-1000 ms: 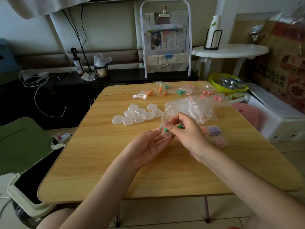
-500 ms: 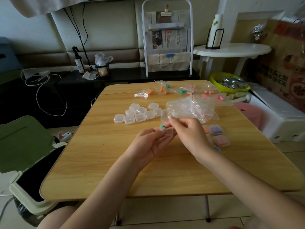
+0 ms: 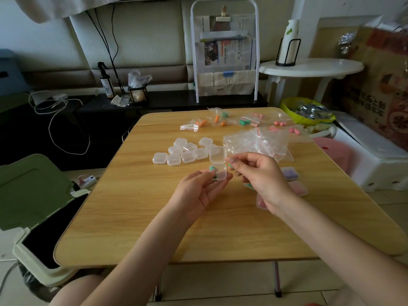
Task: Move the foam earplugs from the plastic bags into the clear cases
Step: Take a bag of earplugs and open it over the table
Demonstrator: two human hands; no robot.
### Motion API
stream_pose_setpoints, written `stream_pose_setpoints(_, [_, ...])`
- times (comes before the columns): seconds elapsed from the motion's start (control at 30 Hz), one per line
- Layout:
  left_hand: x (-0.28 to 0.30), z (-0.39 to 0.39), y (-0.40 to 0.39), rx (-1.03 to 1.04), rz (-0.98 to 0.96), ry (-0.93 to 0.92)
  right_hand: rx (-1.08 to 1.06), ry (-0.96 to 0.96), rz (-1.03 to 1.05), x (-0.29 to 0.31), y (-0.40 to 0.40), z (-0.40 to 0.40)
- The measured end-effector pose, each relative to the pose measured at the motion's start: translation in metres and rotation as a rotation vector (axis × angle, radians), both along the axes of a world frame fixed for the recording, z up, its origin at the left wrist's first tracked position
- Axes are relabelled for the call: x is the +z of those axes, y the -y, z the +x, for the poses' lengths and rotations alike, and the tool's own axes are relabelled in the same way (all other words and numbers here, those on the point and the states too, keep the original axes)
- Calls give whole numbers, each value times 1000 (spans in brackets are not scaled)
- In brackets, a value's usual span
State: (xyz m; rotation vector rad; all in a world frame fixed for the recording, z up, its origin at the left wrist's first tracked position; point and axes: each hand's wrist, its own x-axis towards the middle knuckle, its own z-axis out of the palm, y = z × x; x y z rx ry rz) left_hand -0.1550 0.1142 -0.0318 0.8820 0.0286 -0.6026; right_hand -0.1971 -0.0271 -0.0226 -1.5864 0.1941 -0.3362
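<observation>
Earplug (image 3: 231, 166), green, pinched in right hand (image 3: 260, 180) beside an open case (image 3: 218, 171).
Left hand (image 3: 198, 192) cradles the case, one plug inside; best lower the second straight in, then press the lid shut.

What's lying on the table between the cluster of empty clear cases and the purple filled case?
In the head view, the heap of empty plastic bags lies between the empty cases and the purple filled case.

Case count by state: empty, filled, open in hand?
Empty shut cases: 9
Filled cases: 4, two partly behind the right hand, which pinches a green earplug
Open case in the left hand: 1
Total: 14
</observation>
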Motion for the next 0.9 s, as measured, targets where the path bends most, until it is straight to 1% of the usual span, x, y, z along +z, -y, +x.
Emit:
stream_pose_setpoints(0.03, [0, -1, 1, -7, 6, 6, -12, -1, -53, 0, 1, 0])
stream_pose_setpoints(0.1, [1, -2, 2, -10, 16, 22, -3, 15, -58, 0, 3, 1])
stream_pose_setpoints(0.23, [-1, -2, 1, -5, 38, 70, 21, 46, 112, 3, 2, 2])
stream_pose_setpoints(0.27, [-1, -2, 1, -5, 47, 81, 18, 42, 108, 4, 1, 1])
stream_pose_setpoints(0.37, [-1, -3, 1, -12, 64, 99, -17, 47, -92, 2, 3, 1])
stream_pose_setpoints(0.43, [0, -5, 2, -18, 68, 108, -35, 85, -202, 2, 3, 1])
stream_pose_setpoints(0.53, [0, -6, 2, -22, 70, 113, -60, 168, -260, 2, 1, 1])
stream_pose_setpoints(0.63, [0, -5, 2, -23, 55, 113, -81, 199, -301, -2, 0, 2])
stream_pose_setpoints(0.73, [0, -7, 2, -55, 38, 120, -118, 218, -453, -5, -1, 1])
stream_pose_setpoints(0.83, [2, -8, 2, -58, 18, 113, -191, 276, -622, -7, -1, 3])
stream_pose_setpoints(0.9, [2, -8, 2, -65, 21, 119, -200, 286, -679, -9, 1, 6])
